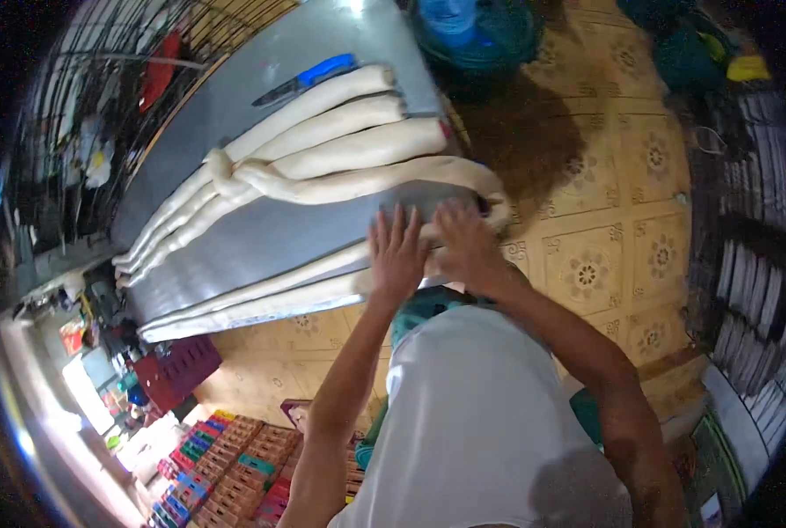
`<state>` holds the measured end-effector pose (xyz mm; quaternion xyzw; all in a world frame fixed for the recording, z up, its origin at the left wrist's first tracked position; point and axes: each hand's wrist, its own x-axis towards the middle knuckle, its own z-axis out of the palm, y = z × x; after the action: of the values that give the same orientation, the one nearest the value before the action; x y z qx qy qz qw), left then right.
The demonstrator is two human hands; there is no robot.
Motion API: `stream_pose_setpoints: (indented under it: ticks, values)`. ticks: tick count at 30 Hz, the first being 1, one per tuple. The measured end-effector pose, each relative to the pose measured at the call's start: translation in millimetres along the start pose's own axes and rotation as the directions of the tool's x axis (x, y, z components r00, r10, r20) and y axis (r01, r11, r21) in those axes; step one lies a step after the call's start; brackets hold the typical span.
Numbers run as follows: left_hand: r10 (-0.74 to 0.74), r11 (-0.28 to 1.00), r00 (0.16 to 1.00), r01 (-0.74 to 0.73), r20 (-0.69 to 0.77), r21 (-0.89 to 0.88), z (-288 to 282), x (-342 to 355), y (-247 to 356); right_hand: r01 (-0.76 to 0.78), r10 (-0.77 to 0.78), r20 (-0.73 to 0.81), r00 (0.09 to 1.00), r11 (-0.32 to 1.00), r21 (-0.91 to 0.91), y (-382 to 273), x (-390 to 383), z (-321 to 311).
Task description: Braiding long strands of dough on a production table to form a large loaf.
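Reaches forward with both bare arms [347, 378] to the near edge of the surface [323, 227], by its right corner. Holds the left hand [397, 258] palm down with fingers [398, 225] extended and slightly spread; angles the right hand [469, 248] inward just beside it, slightly blurred.

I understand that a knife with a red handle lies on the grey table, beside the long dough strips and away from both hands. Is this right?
Not quite: the knife has a blue handle, not a red one, as the head view shows. It does lie on the grey table, beside the long dough strips, away from the left hand and right hand.
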<state>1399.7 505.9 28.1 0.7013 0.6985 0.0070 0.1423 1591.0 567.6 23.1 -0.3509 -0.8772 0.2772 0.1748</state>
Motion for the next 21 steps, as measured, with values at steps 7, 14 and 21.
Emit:
stream_pose_setpoints:
  ticks: [7,14,21]
  values:
    - [0.096,0.989,0.903,-0.039,0.418,-0.142,-22.7,-39.3,-63.4,-0.092,0.11,0.077,0.991,0.973,-0.213,-11.8,-9.6,-0.7]
    - [-0.149,0.989,0.987,0.148,0.068,0.02,-10.3,-45.9,-130.2,-0.154,0.137,-0.072,0.988,0.908,-0.39,-60.5,34.5,65.0]
    - [-0.012,0.999,0.899,0.034,0.438,-0.042,-29.3,-87.8,-179.5,-0.29,0.31,0.032,0.95,0.917,-0.274,-119.0,45.1,70.2]
